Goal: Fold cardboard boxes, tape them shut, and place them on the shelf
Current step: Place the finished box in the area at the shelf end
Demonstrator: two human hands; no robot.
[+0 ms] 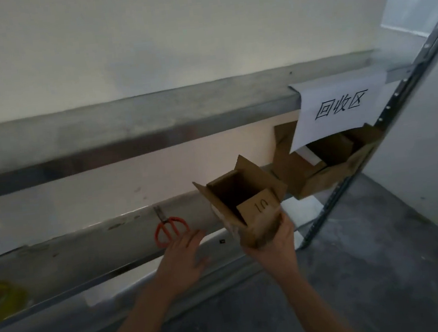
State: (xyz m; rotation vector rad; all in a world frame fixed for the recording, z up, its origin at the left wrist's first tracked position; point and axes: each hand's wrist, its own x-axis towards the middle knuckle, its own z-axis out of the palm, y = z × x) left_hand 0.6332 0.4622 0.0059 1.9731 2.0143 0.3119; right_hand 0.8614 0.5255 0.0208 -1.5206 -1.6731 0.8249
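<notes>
Two hands are seen over the front edge of a metal shelf [85, 252]. A small cardboard box [244, 204] is held by the right hand [275, 241], whose fingers are wrapped round the lower part of the box, with the thumb laid along its right side. The box is kept upright and slightly tilted, just above the shelf's front edge, toward the right end. Its top is open: three flaps are spread outward, and the near flap, marked "10" in pen, is bent inward over the opening.

The left hand [181, 263] is stretched out flat over the front edge, its fingers straight and loosely spread, with nothing held. Its fingertips are placed just beside the handles of a pair of orange scissors [171, 230], which lie on the shelf with the blades pointed toward the back; whether they are touched cannot be told.

A yellow roll of tape [2, 298], blurred, is seen at the left end of the shelf. At the right end, more opened cardboard boxes [322, 173] are crowded against the upright post [337, 187]. A white paper sign [339, 108] with handwritten characters is hung from the beam above them and partly covers them.
</notes>
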